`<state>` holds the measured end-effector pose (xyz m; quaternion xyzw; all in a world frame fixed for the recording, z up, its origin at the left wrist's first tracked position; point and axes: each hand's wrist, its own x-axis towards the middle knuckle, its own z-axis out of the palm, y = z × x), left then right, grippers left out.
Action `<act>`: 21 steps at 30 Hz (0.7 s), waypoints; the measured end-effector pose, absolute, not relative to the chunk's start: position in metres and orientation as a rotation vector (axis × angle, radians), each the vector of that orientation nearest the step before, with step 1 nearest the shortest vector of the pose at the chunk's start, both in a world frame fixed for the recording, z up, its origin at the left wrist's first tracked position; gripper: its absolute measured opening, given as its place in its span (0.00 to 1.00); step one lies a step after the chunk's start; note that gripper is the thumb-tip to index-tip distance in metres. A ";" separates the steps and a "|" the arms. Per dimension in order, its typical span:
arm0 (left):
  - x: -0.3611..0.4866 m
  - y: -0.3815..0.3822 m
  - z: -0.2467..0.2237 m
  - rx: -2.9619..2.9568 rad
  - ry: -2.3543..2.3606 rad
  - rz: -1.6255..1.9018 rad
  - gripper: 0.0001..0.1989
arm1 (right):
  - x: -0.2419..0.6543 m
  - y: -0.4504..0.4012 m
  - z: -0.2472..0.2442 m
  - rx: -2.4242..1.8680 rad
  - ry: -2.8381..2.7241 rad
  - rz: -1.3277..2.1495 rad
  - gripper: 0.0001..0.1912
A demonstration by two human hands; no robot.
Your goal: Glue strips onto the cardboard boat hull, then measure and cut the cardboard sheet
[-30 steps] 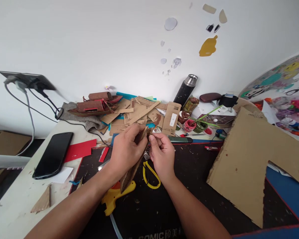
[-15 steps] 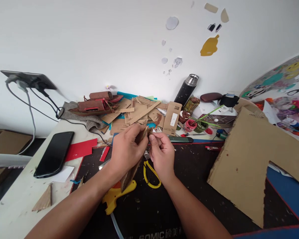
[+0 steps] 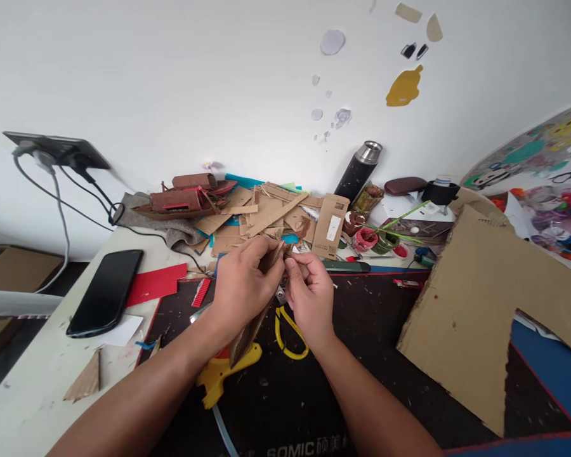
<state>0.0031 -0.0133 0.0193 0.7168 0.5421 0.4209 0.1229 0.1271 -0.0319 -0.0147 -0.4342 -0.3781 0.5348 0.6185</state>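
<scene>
My left hand point(image 3: 248, 279) is closed around a folded cardboard piece point(image 3: 247, 339), whose lower end slants down past the wrist. Its upper tip shows between the two hands. My right hand point(image 3: 310, 289) pinches at that tip with thumb and forefinger; the small bit between those fingers is mostly hidden. Under the hands, yellow-handled pliers or scissors point(image 3: 291, 333) lie on the black mat point(image 3: 352, 381); their upper part is partly covered. A yellow glue gun point(image 3: 214, 379) with a pale stick rests below my left wrist.
Cardboard scraps point(image 3: 271, 212), red model boats point(image 3: 178, 202), open paint jars point(image 3: 365, 238) and a black flask point(image 3: 359, 170) line the wall. A phone point(image 3: 105, 292) lies left. A large cardboard sheet point(image 3: 466, 311) covers the right side, and a green cutter point(image 3: 347, 266) lies beyond my right hand.
The camera view has shifted very slightly. Both hands keep nearly the same hold on the cardboard.
</scene>
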 end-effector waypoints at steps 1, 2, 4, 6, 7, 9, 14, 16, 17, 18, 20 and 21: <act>0.003 -0.013 0.019 2.091 1.586 1.222 0.03 | 0.127 -0.032 -0.015 -0.998 -0.869 1.231 0.19; 0.003 -0.013 0.019 2.091 1.589 1.216 0.03 | 0.127 -0.032 -0.015 -0.999 -0.868 1.232 0.19; 0.003 -0.013 0.019 2.095 1.589 1.213 0.03 | 0.127 -0.032 -0.016 -1.001 -0.867 1.231 0.19; 0.003 -0.013 0.018 2.101 1.581 1.224 0.03 | 0.127 -0.032 -0.017 -1.004 -0.873 1.230 0.19; 0.003 -0.013 0.018 2.103 1.575 1.229 0.03 | 0.128 -0.033 -0.017 -1.006 -0.874 1.230 0.19; 0.003 -0.013 0.018 2.102 1.567 1.231 0.03 | 0.128 -0.033 -0.017 -1.008 -0.873 1.237 0.20; 0.004 -0.013 0.017 2.101 1.552 1.229 0.02 | 0.128 -0.033 -0.016 -0.990 -0.861 1.252 0.20; 0.004 -0.013 0.017 2.099 1.548 1.235 0.02 | 0.128 -0.033 -0.016 -0.981 -0.858 1.257 0.20; 0.004 -0.013 0.018 2.097 1.547 1.236 0.02 | 0.127 -0.033 -0.016 -0.980 -0.856 1.260 0.20; 0.004 -0.013 0.018 2.094 1.548 1.235 0.03 | 0.127 -0.033 -0.017 -0.981 -0.854 1.261 0.20; 0.004 -0.014 0.018 2.089 1.548 1.230 0.03 | 0.127 -0.033 -0.017 -0.982 -0.852 1.264 0.20; 0.004 -0.014 0.018 2.087 1.548 1.227 0.03 | 0.127 -0.033 -0.018 -0.981 -0.853 1.264 0.20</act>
